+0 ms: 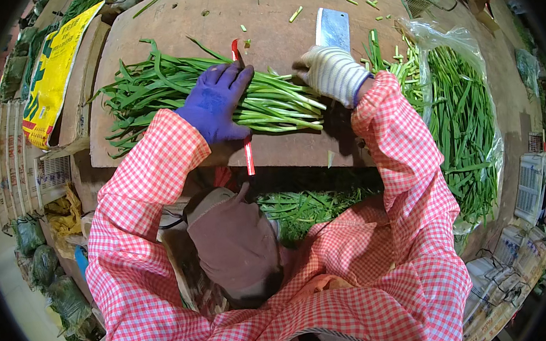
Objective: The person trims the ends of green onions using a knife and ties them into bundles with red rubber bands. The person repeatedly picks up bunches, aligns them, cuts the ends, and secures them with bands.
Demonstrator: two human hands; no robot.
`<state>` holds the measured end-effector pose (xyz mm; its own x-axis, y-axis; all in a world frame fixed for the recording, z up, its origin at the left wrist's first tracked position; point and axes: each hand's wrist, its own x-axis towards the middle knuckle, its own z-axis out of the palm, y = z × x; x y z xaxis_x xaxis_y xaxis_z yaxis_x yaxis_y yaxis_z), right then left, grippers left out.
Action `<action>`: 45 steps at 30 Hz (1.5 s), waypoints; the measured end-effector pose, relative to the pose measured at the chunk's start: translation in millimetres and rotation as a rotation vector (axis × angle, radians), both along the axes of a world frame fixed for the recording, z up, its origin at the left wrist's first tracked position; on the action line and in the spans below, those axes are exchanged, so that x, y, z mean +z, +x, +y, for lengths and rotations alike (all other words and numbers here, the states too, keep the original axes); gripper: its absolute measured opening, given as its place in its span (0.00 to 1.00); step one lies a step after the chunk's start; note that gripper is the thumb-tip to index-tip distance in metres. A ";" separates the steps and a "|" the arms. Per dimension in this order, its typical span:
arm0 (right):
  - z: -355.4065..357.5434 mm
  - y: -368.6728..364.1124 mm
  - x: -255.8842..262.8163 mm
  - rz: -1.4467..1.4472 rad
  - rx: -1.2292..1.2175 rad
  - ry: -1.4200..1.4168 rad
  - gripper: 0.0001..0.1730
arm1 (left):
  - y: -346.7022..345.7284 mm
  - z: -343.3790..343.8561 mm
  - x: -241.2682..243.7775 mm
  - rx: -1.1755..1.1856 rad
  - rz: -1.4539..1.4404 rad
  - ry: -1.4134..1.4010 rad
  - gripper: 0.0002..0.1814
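Note:
A bundle of long green leafy stalks, like garlic chives (153,84), lies across a wooden board (281,151), its pale cut ends towards the right. My left hand (218,98), in a purple glove, rests spread on top of the bundle. Beneath the stalks runs a red strip (249,158), its two ends showing beyond them. My right hand (335,73), in a white striped glove, is at the stalk ends; its fingertips are partly hidden, and whether it grips a stalk cannot be told. A cleaver blade (332,26) lies just beyond it, its handle out of sight.
Cut stalk pieces (404,71) lie right of my right hand, beside more green stalks (465,133) in clear plastic (497,150). A yellow printed bag (59,71) is at the left. Greens (313,208) lie below the board's near edge. Plastic crates (530,185) stand at both sides.

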<state>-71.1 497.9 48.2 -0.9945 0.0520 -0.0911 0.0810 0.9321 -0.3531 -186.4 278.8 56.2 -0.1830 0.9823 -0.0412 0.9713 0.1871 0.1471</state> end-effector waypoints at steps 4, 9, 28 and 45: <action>31.0 35.6 -4.1 0.192 -0.123 0.005 0.11 | -0.5 9.8 1.7 0.024 0.016 -0.012 0.45; 33.2 77.5 7.8 0.064 -0.210 -0.009 0.10 | -7.2 16.1 -9.9 0.068 0.072 0.010 0.36; -162.1 64.3 -44.6 0.025 -0.176 -0.628 0.21 | 14.1 24.0 -10.7 0.235 0.138 0.011 0.32; -159.3 73.4 -32.9 0.039 -0.588 -1.500 0.18 | 17.1 23.0 -7.8 0.247 -0.008 0.024 0.33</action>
